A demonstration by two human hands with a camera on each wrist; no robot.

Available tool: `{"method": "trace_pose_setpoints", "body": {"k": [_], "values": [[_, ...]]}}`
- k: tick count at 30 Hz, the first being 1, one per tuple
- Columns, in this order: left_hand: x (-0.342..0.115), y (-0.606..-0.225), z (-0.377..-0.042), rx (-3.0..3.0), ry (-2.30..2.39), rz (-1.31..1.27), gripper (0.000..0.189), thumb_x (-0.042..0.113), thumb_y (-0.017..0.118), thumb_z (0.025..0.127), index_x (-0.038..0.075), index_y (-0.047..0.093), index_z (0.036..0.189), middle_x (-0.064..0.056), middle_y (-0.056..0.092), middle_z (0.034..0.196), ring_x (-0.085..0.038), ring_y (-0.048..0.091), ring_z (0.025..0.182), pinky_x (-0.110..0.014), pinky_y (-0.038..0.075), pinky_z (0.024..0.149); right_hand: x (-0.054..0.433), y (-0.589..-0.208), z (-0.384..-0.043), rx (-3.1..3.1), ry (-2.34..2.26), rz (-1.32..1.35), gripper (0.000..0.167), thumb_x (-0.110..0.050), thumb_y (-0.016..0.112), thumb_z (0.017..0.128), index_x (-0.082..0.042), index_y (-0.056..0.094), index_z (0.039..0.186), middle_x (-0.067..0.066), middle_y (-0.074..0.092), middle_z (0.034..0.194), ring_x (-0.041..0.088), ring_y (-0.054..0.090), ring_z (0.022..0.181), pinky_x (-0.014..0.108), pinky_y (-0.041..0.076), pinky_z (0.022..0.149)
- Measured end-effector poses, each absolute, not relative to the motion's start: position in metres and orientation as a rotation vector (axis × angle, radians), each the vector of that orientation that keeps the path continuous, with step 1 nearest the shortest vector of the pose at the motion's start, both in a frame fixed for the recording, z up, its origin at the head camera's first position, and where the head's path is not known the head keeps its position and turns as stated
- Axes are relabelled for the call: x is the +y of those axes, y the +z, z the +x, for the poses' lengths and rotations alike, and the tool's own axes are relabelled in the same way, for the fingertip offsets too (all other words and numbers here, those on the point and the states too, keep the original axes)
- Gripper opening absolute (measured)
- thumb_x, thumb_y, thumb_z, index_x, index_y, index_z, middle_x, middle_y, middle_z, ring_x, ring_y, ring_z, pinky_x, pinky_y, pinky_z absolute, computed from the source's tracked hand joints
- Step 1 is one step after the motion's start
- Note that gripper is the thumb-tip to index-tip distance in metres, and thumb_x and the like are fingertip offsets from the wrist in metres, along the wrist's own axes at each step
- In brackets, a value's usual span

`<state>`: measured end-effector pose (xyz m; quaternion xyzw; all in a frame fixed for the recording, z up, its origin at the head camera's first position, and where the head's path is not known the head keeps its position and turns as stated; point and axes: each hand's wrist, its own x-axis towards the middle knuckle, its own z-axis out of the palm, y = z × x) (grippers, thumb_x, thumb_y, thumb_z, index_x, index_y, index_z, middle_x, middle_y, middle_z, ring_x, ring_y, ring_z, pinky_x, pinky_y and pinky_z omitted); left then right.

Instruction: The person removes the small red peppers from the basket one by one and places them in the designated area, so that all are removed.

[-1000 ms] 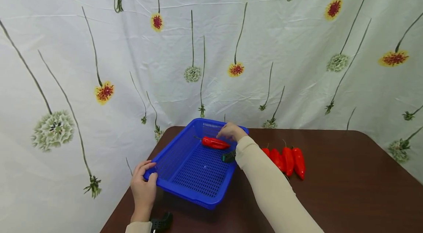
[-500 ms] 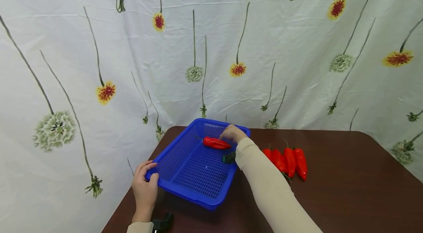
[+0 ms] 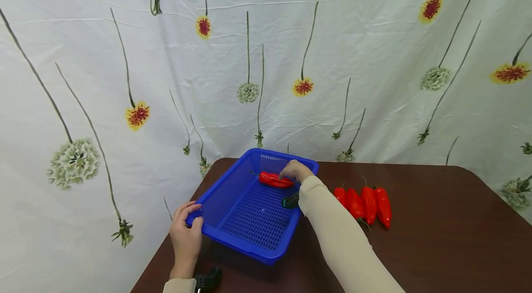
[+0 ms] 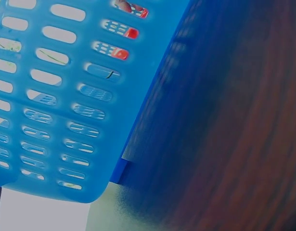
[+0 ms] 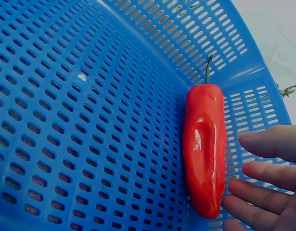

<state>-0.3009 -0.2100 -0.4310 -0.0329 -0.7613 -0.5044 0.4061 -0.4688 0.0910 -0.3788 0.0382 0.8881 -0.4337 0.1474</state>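
A blue plastic basket [image 3: 253, 224] with slotted sides appears in the head view, its near end lifted above the table. My left hand [image 3: 185, 237] grips the near left corner, thumb on the inner side of the rim. In the left wrist view only the slotted outside wall of the basket [image 4: 56, 115] shows; the left hand is hidden there. One red chili pepper [image 5: 204, 149] with a green stem lies inside along the far wall. Beside it, my right hand [image 5: 270, 183] has its fingers loosely extended, fingertips right at the pepper's side, with nothing between them and the thumb.
Several red chili peppers [image 3: 369, 204] lie together on the dark brown table [image 3: 440, 224], right of the basket and partly behind the right sleeve [image 3: 336, 233]. A white flowered cloth [image 3: 291, 53] hangs behind the table's far edge.
The right hand has come slightly lower, its fingers now overlapping the pepper in the basket more. The left hand keeps its grip at the corner. The whole head view has shifted a little.
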Motion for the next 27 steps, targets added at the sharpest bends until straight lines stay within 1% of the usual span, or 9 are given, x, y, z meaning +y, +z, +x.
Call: {"method": "trace_pose_setpoints", "body": {"k": [4, 7, 11, 14, 17, 19, 22, 25, 27], "values": [[-0.209, -0.430, -0.300, -1.922, -1.275, -0.072, 0.027, -0.014, 0.057, 0.078, -0.007, 0.070, 0.099, -0.020, 0.065, 0.120, 0.007, 0.048, 0.110, -0.001, 0.034, 0.090, 0.092, -0.378, -0.467, 2.555, -1.229, 0.117, 0.046, -0.013, 0.076, 0.081, 0.005, 0.063, 0.122, 0.015, 0.062, 0.121, 0.028, 0.059, 0.104, 0.040, 0.051, 0.086], [-0.209, -0.429, -0.300, -1.915, -1.272, -0.077, 0.027, -0.014, 0.056, 0.078, -0.007, 0.071, 0.099, -0.019, 0.065, 0.120, 0.005, 0.049, 0.110, -0.001, 0.034, 0.090, 0.091, -0.373, -0.457, 2.553, -1.233, 0.134, 0.047, -0.014, 0.075, 0.084, 0.005, 0.060, 0.125, 0.011, 0.058, 0.111, 0.024, 0.053, 0.094, 0.038, 0.047, 0.083], [-0.208, -0.428, -0.299, -1.902, -1.269, -0.089, 0.028, -0.016, 0.056, 0.077, -0.006, 0.071, 0.098, -0.019, 0.066, 0.118, 0.003, 0.050, 0.110, -0.001, 0.034, 0.090, 0.091, -0.369, -0.447, 2.542, -1.249, 0.135, 0.064, -0.015, 0.073, 0.086, 0.007, 0.047, 0.140, 0.019, 0.059, 0.128, 0.031, 0.062, 0.109, 0.042, 0.050, 0.097], [-0.207, -0.429, -0.299, -1.903, -1.271, -0.087, 0.028, -0.016, 0.056, 0.077, -0.007, 0.071, 0.098, -0.018, 0.066, 0.118, 0.002, 0.051, 0.109, -0.001, 0.034, 0.090, 0.092, -0.369, -0.445, 2.519, -1.265, 0.150, 0.071, -0.014, 0.073, 0.086, 0.007, 0.041, 0.145, 0.023, 0.053, 0.142, 0.038, 0.060, 0.123, 0.049, 0.047, 0.104], [-0.207, -0.429, -0.299, -1.912, -1.276, -0.077, 0.027, -0.015, 0.056, 0.078, -0.006, 0.071, 0.099, -0.018, 0.066, 0.118, 0.002, 0.051, 0.109, -0.001, 0.034, 0.089, 0.093, -0.371, -0.450, 2.503, -1.248, 0.166, 0.070, -0.013, 0.074, 0.085, 0.006, 0.042, 0.144, 0.022, 0.057, 0.137, 0.037, 0.063, 0.118, 0.050, 0.049, 0.101], [-0.208, -0.430, -0.299, -1.918, -1.273, -0.069, 0.027, -0.015, 0.056, 0.078, -0.007, 0.071, 0.099, -0.018, 0.065, 0.118, 0.003, 0.051, 0.109, -0.001, 0.034, 0.089, 0.093, -0.373, -0.455, 2.495, -1.208, 0.161, 0.069, -0.013, 0.075, 0.082, 0.005, 0.045, 0.141, 0.021, 0.063, 0.128, 0.035, 0.067, 0.110, 0.049, 0.052, 0.094], [-0.208, -0.430, -0.300, -1.926, -1.271, -0.063, 0.027, -0.014, 0.055, 0.078, -0.007, 0.070, 0.099, -0.019, 0.065, 0.119, 0.004, 0.050, 0.109, -0.001, 0.034, 0.089, 0.093, -0.372, -0.457, 2.482, -1.165, 0.149, 0.070, -0.012, 0.075, 0.082, 0.005, 0.044, 0.143, 0.019, 0.066, 0.122, 0.033, 0.069, 0.104, 0.047, 0.053, 0.091], [-0.208, -0.429, -0.300, -1.931, -1.273, -0.057, 0.027, -0.013, 0.055, 0.079, -0.007, 0.070, 0.100, -0.019, 0.065, 0.119, 0.005, 0.050, 0.109, -0.001, 0.034, 0.089, 0.092, -0.369, -0.452, 2.468, -1.171, 0.132, 0.071, -0.012, 0.075, 0.083, 0.004, 0.043, 0.145, 0.019, 0.066, 0.122, 0.033, 0.069, 0.105, 0.047, 0.053, 0.093], [-0.207, -0.429, -0.299, -1.932, -1.279, -0.054, 0.027, -0.013, 0.055, 0.079, -0.007, 0.070, 0.100, -0.019, 0.064, 0.120, 0.003, 0.050, 0.110, -0.001, 0.034, 0.089, 0.090, -0.366, -0.445, 2.472, -1.190, 0.132, 0.068, -0.012, 0.073, 0.085, 0.003, 0.044, 0.145, 0.020, 0.064, 0.127, 0.034, 0.067, 0.111, 0.047, 0.051, 0.097]]}}
